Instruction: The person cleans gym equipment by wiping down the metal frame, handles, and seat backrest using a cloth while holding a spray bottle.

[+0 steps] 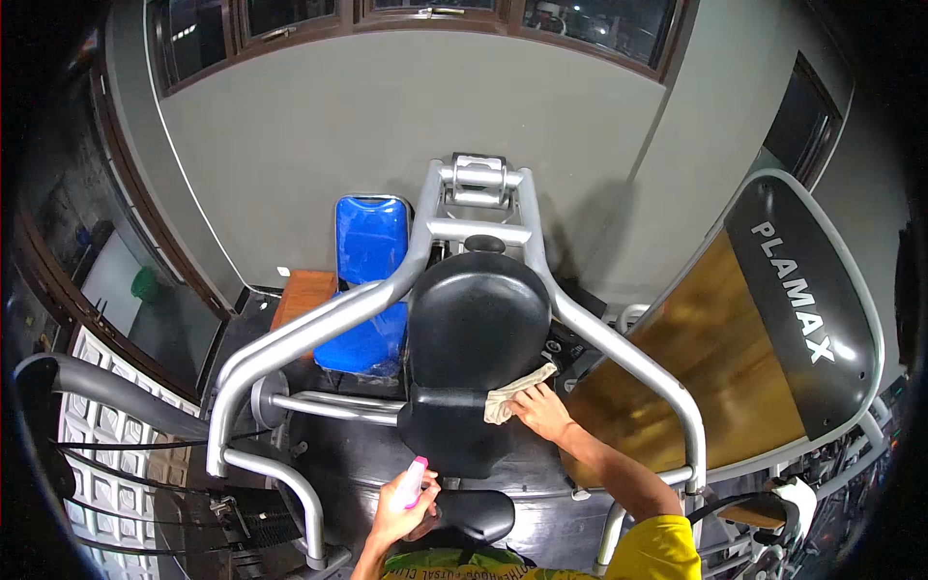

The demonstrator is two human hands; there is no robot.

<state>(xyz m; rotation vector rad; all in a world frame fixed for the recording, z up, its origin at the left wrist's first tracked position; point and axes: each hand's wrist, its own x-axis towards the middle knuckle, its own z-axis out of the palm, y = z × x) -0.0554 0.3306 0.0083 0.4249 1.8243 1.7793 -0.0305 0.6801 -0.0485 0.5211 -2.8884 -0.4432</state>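
Beneath a grey wall (338, 126), on dark flooring (551, 522), stands a silver-framed machine (329, 322), with 1 blue chair (372, 242) behind and 1 PLAMAX panel (715, 358) to the right. Counted: 2 hands, 1 bottle (411, 483), 1 cloth (502, 405). The left hand's (401, 507) fingers wrap the bottle; the right hand's (543, 410) fingers clamp the cloth at the black padding's (478, 319) right edge.

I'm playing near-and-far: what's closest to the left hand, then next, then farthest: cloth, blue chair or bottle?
1. Bottle: in the left hand.
2. Cloth: in the right hand.
3. Blue chair: back by the wall.
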